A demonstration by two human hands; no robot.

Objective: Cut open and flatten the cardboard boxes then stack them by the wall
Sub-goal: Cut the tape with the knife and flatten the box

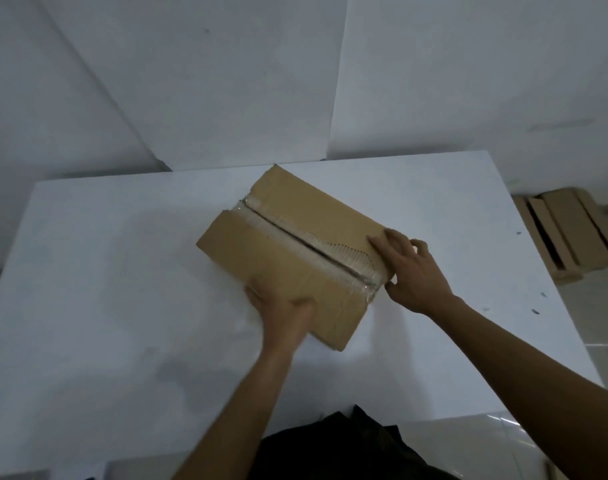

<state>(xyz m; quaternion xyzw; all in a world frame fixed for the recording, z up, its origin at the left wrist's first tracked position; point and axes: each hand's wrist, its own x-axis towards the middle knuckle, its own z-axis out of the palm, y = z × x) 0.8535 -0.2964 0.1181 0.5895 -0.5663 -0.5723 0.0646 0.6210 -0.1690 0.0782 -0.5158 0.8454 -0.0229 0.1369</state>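
One box (pixel 268 258) is laid mid-table (pixel 122 271), long axis and slit seam (pixel 295 237) run far-left to near-right. Near long edge is gripped by left hand (pixel 282 313); seam's near-right end is clasped by right hand (pixel 413 268), judged better placed for the flaps.

left hand (pixel 282 315) fingers hidden under box (pixel 288 237), floor cardboard (pixel 569 230) cut by edge

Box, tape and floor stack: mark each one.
Box (pixel 261 254): head view, on its left flap.
Tape (pixel 295 235): head view, mid-seam.
Floor stack (pixel 569 220): head view, on the top cardboard sheet.
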